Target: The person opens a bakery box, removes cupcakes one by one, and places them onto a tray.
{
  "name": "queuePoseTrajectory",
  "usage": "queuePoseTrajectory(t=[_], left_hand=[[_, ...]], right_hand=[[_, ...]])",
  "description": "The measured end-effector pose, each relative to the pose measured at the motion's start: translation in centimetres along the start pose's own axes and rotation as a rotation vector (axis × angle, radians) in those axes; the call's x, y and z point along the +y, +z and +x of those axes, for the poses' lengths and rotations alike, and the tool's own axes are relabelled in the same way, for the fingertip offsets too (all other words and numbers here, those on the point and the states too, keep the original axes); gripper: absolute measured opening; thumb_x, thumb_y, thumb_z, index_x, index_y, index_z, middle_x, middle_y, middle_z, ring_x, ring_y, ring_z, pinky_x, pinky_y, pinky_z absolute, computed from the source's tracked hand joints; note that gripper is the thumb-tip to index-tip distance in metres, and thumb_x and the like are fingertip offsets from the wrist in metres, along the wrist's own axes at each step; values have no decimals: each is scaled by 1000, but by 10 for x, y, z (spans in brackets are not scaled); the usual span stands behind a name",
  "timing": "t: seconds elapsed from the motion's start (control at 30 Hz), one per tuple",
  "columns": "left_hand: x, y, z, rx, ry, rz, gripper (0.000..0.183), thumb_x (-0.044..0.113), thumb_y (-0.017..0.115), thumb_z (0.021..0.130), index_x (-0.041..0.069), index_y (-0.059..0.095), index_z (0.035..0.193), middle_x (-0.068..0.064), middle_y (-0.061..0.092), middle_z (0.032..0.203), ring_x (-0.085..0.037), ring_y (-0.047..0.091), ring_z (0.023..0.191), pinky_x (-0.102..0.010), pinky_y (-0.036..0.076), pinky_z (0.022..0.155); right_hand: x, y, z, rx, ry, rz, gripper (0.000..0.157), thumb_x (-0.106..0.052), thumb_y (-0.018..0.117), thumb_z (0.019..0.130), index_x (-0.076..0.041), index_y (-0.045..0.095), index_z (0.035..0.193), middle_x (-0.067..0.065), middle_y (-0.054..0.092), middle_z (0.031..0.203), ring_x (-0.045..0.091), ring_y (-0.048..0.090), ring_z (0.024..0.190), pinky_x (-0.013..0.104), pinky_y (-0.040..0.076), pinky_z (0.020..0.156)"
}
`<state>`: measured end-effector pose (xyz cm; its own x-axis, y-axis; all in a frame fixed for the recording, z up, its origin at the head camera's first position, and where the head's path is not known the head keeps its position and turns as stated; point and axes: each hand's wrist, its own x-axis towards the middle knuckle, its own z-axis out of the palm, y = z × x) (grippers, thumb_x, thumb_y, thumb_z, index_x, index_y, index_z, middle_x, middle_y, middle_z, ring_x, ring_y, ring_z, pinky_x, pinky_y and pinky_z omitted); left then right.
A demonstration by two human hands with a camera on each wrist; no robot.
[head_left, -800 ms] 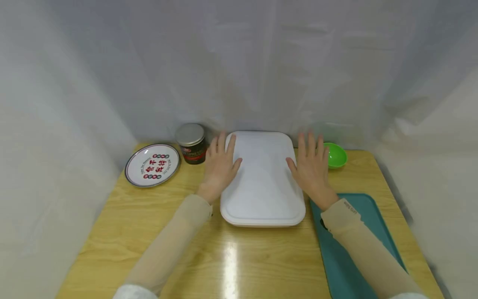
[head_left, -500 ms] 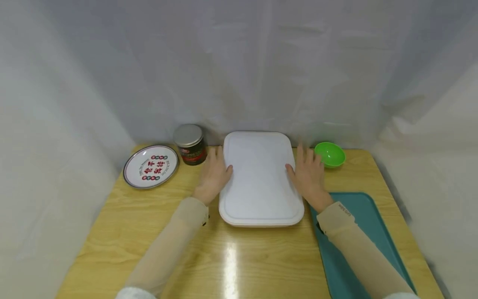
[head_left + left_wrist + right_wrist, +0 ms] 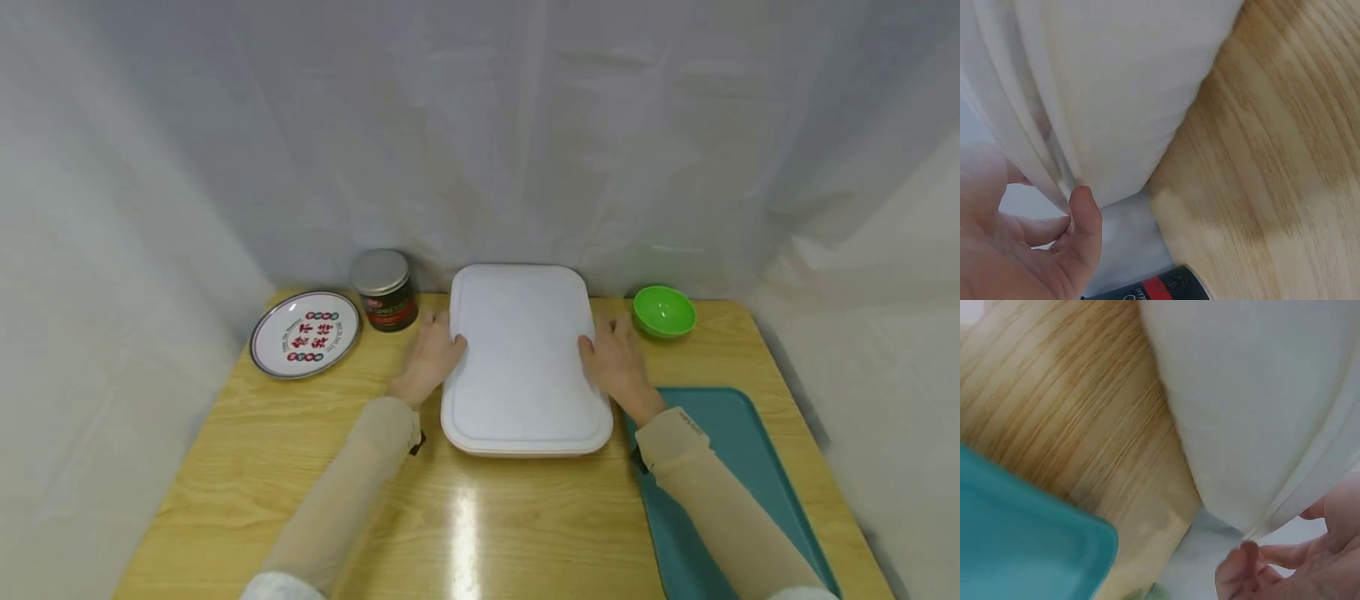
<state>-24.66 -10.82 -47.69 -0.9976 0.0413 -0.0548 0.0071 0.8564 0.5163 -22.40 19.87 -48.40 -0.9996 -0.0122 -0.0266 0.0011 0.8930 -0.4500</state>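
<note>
Nearest me, beige sleeves (image 3: 333,500) reach across the wooden surface (image 3: 405,542), the right one over a teal tray (image 3: 738,454); small dark print on its cuff (image 3: 675,437) is too blurred to read. Beyond, mid-surface, I find the white box (image 3: 1241,412) under its white lid (image 3: 528,358). The left hand (image 3: 429,354) and the right hand (image 3: 617,358), spread out near the lid's sides a moment ago, have come in and curled; each now pinches its own side edge of the lid, thumb on top, fingertips at the rim. To my eye that gives the lid a hold from both sides, and it appears to lie level on the box.

Past the left wrist lies a round plate (image 3: 305,335) with four big red Chinese characters, which I read as 不, 待, 食 and 我; the curved small lettering is illegible. Just beside it, a silver-topped jar (image 3: 392,310) shows "SPRESS", probably part of "ESPRESSO". Right of the box sits a green bowl (image 3: 664,312), with a pale sheet (image 3: 517,158) behind everything.
</note>
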Motion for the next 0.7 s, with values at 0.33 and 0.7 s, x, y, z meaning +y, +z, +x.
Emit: queuePoseTrajectory(t=[0.33,0.7], left_hand=[[3,-4,3,-26,-14,-44,61,25,56,101,-3,46,155,-26,53,146,-44,64,120,-55,57,104],[12,-16,-2,-65,-14,-80,62,25,55,103,-2,43,157,-26,50,151,-42,60,129,-54,53,112]], right_hand=[[-3,-3,-1,-78,11,49,58,-23,38,113,6,28,162,36,40,152,52,54,133,63,54,106],[-4,-10,-9,-93,34,68,59,-21,37,114,6,22,164,36,29,164,55,47,142,67,44,118]])
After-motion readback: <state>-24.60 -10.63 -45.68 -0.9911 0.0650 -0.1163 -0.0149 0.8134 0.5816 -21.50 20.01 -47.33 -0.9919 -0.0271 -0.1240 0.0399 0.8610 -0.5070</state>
